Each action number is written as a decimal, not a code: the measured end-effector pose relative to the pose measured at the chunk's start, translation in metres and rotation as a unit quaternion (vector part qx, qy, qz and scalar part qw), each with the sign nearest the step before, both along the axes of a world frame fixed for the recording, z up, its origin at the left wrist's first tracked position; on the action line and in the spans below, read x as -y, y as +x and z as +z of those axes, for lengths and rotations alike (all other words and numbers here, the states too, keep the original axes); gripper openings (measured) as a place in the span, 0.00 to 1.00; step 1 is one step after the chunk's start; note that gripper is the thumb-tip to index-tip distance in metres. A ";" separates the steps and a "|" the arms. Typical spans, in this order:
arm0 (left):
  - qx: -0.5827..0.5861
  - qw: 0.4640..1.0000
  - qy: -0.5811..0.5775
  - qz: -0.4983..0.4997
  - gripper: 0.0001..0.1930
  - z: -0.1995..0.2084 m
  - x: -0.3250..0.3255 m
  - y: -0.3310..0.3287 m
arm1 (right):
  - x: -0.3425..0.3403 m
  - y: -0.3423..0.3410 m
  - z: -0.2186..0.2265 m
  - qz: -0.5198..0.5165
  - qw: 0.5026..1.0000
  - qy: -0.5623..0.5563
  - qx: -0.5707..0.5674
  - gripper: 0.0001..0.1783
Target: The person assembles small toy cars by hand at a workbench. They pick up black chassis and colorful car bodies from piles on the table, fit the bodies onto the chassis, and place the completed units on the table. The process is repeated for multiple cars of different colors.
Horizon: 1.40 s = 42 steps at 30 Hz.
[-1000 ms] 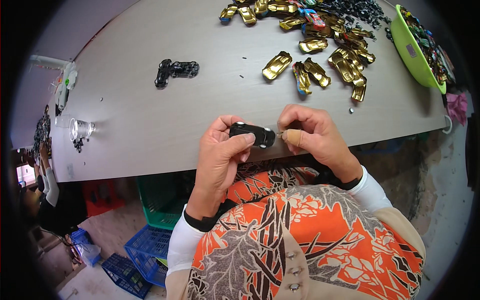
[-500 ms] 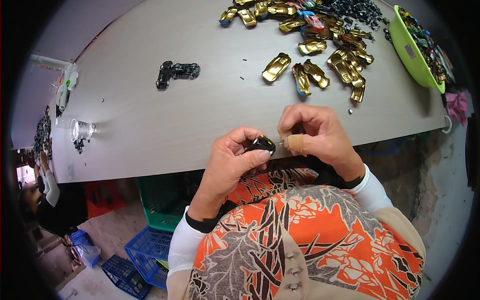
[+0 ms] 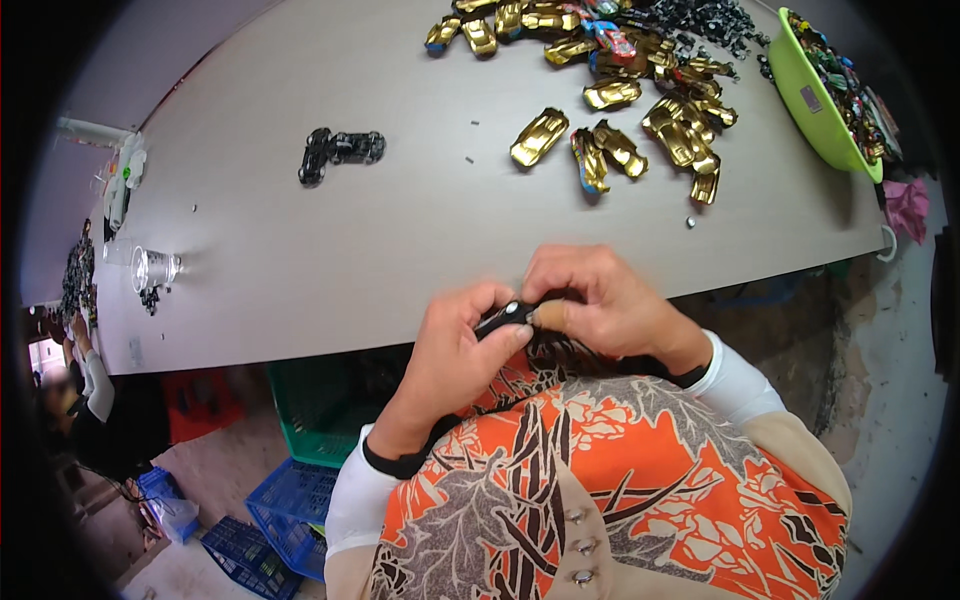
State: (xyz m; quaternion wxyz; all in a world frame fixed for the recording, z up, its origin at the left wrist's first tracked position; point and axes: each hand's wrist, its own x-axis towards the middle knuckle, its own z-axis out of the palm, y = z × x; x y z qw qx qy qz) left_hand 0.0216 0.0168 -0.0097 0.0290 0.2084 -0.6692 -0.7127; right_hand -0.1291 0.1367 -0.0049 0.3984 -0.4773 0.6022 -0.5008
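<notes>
My left hand point(image 3: 450, 340) grips a small black toy car chassis point(image 3: 492, 326) between thumb and fingers, just past the table's near edge. A silvery round spot shows on its side. With thumb and fingers pinched, and a tan bandage on the thumb, my right hand point(image 3: 610, 305) presses at the right end of this chassis. Whatever small piece lies between those right fingers is mostly hidden. Farther off on the table, two black chassis point(image 3: 340, 148) lie touching each other.
Gold toy car bodies point(image 3: 540, 137) are scattered at the far right, beside a heap of small black parts point(image 3: 710, 25). A lime-green basin point(image 3: 820, 100) full of toy cars stands at the right edge. A clear cup point(image 3: 155, 268) is at left. Plastic crates point(image 3: 290, 520) sit below; another person's arm point(image 3: 98, 378) shows far left.
My right hand has come left and down to the chassis, closing the gap between the hands. The chassis has turned in my left hand. The small shiny pin seen at my right fingertips is now hidden.
</notes>
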 end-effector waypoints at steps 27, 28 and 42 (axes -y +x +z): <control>-0.004 0.760 -0.640 0.111 0.12 0.028 0.120 0.007 | 0.065 -0.049 0.003 -0.063 0.938 -0.089 -0.330 0.05; -0.037 0.717 -0.687 0.111 0.12 0.022 0.135 -0.009 | 0.065 -0.047 0.005 -0.064 0.964 -0.090 -0.241 0.05; 0.055 0.949 -0.295 0.100 0.14 0.016 0.095 -0.051 | 0.038 -0.054 -0.003 -0.235 0.929 -0.050 -0.282 0.03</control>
